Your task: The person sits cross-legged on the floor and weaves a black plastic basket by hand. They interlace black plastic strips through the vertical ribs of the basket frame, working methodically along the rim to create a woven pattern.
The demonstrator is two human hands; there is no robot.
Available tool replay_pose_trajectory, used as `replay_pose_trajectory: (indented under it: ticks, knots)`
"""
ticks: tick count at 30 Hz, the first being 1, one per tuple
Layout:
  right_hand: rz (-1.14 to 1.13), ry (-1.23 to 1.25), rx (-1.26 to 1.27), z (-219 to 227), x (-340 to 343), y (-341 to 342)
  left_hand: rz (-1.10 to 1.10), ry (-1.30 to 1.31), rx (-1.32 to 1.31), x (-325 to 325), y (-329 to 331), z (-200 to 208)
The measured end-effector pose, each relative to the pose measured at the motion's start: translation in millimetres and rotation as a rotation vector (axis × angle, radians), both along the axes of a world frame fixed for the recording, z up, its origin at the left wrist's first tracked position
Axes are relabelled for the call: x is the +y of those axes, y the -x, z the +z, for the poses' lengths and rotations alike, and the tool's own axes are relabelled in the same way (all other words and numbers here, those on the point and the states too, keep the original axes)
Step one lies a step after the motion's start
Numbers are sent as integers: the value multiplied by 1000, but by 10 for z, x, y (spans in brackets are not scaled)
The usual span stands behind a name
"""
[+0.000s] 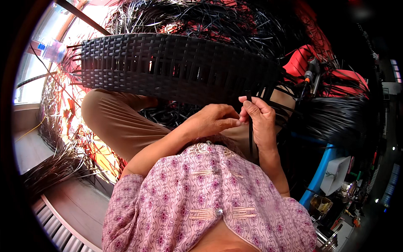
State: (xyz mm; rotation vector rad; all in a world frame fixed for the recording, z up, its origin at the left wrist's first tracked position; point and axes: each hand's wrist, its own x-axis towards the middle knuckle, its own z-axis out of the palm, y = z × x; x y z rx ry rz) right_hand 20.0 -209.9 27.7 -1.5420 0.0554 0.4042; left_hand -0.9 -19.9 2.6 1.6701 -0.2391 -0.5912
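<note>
A dark woven panel point(168, 63) of flat plastic strips lies across my lap, propped over my bent knees. Its left end has loose strip ends sticking out, and gaps show along its middle rows. My right hand point(262, 119) pinches a narrow black strip point(251, 138) between thumb and fingers, just below the panel's right part. The strip hangs down toward my lap. Against the right fingertips, my left hand point(216, 119) is closed with thumb and fingers together; what sits between them is hidden.
Tangled black strips point(201, 19) heap behind the panel over red fabric. A bundle of strips point(331, 117) lies at right, with an orange-and-black tool point(310, 75) above it. Also at right is a white container point(336, 174) beside a blue edge point(319, 172). A window point(31, 84) stands at left.
</note>
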Motion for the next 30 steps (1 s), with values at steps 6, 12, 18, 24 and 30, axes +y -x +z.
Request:
replay_pose_trajectory:
  ticks: [6, 12, 18, 24, 30]
  knots:
    - [47, 178, -29, -112, -54, 109, 483, 104, -306, -137, -3, 116]
    - [199, 274, -140, -235, -119, 252, 413, 15, -304, -160, 64, 35]
    - [222, 360, -241, -267, -250, 356, 204, -159, -410, -162, 61, 39]
    - [32, 257, -57, -347, -323, 438, 232, -145, -361, -259, 83, -39]
    - [55, 404, -159, -271, -387, 438, 210, -146, -383, -319, 71, -43]
